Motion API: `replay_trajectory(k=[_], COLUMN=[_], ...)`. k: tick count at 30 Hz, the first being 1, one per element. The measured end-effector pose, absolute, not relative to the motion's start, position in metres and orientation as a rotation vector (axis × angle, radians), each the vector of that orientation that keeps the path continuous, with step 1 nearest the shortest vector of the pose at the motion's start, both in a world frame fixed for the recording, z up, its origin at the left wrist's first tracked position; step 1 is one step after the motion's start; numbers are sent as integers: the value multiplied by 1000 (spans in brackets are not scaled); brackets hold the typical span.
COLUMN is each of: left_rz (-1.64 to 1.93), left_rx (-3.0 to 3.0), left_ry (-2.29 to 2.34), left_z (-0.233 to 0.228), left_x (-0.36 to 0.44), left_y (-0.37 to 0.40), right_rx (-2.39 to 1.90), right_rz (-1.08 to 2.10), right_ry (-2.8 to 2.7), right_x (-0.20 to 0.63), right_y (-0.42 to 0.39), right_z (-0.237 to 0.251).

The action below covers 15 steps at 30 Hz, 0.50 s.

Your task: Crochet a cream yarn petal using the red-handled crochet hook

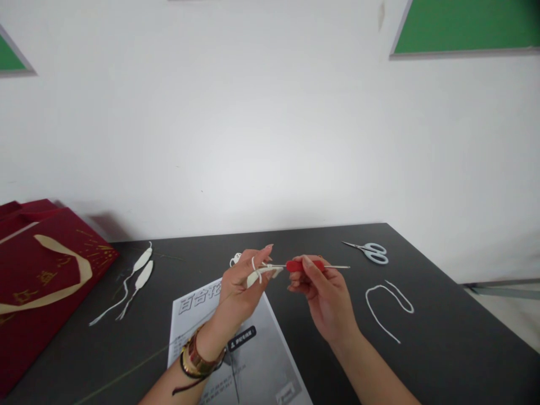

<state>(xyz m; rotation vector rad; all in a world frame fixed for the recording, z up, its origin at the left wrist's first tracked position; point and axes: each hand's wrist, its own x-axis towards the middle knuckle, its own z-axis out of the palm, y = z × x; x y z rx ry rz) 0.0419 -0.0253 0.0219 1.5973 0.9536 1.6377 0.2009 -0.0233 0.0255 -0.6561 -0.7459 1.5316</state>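
My right hand [323, 298] is closed around the red grip of a crochet hook [306, 265], whose thin metal shaft sticks out on both sides. The hook's left tip reaches to a small white crocheted piece [265, 275], pinched in my left hand [245, 284]. White yarn loops round a finger of that hand. Where hook and stitches meet is too small to make out. Beneath my left hand lies a printed sheet [261, 351] with large outlined characters and a grey picture.
On the left stand a dark red gift bag [50, 270] and two white leaf-shaped crocheted pieces [144, 274] with yarn tails. To the right lie scissors [371, 253] and a loose length of white yarn [382, 287]. The black table [439, 337] meets a white wall.
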Motion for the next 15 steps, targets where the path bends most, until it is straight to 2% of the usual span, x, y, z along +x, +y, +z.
replay_trajectory(k=[4, 9, 11, 13, 15], left_rz=[1634, 1631, 1621, 1566, 1467], left_rx=[1391, 885, 783, 694, 622], left_ry=[1023, 924, 839, 743, 668], left_z=[21, 22, 25, 29, 34], left_x=[48, 59, 60, 58, 54], left_y=[-28, -30, -31, -31, -30], right_rx=[-720, -605, -512, -425, -376], right_rz=[1226, 430, 211, 121, 162], right_ry=[-1005, -1583, -1710, -1766, -1771], right_x=[200, 198, 199, 201, 204], right_y=[-31, -41, -42, -40, -38], right_z=[24, 18, 14, 11, 10])
